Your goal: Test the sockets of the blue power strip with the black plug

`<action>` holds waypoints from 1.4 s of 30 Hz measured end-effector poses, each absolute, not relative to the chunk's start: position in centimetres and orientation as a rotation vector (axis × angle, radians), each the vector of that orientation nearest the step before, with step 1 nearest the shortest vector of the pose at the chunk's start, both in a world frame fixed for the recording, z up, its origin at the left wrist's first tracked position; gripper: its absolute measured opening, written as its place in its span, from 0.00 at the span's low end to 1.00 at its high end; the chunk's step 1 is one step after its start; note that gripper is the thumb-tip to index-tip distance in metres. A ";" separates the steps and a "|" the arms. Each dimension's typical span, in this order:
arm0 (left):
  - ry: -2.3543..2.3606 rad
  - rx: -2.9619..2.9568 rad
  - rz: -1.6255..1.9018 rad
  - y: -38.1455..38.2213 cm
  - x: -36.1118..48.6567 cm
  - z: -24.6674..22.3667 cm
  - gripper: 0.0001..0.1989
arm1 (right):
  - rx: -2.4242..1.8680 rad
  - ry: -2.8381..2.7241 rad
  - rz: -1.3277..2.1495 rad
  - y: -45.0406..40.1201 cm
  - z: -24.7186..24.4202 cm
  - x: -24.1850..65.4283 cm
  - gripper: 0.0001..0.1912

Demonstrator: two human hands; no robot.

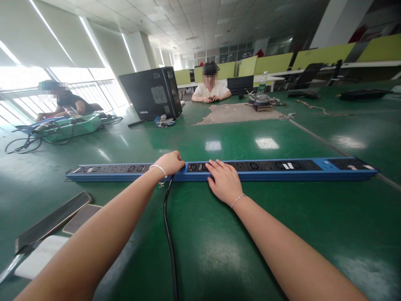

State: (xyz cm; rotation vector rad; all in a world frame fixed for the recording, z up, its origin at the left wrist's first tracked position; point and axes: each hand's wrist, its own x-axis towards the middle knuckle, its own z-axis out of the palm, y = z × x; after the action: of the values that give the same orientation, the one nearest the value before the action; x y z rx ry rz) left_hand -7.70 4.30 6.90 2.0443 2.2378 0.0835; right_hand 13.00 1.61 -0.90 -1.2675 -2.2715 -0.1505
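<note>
On the left, the left hand (170, 163) is curled in over the power strip (194, 177), right where the black cable (169, 234) begins its run toward the near edge; what the fingers pinch is hidden, so I cannot tell how firm the grip is. The right hand (226, 180) lies open, fingers spread flat on the strip's top just beside it – touching, not grasping. The strip lies lengthwise from left to right across the middle of the table (200, 217). To work this spot well, I would keep the right palm weighted so the strip cannot slide or tip, let the left hand act straight along the socket's line, and leave the cable slack – a sideways tug could twist it.

The tabletop is glossy green. Near left are a dark phone-like slab (56, 221) and a white object (40, 255); far left, a green basket (78, 126) of cables with a seated person (72, 102) behind. Next come a black computer case (150, 94), gloves (164, 121), another person (211, 90), a worn patch (233, 113), a bottle (262, 83) and, far right, yellow-green partitions (326, 58).
</note>
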 end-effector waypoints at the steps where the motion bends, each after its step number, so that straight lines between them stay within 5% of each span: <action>1: 2.248 2.057 0.074 4.3 -7.6 6.8 0.13 | -1.268 -2.272 -0.151 1.6 -0.9 13.0 0.23; 19: 2.213 2.112 0.057 3.8 -7.6 6.3 0.12 | -1.638 -2.272 -0.185 2.6 -0.5 19.1 0.34; 42: 2.357 2.042 0.338 2.0 -6.8 8.3 0.14 | -1.555 -2.243 -0.277 2.5 -1.1 20.1 0.31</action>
State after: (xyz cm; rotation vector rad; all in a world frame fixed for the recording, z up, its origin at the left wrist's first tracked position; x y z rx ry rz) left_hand -6.85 1.96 8.27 2.0424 2.3567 0.3384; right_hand 20.06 2.54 -1.06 -1.5547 -2.2434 -0.2767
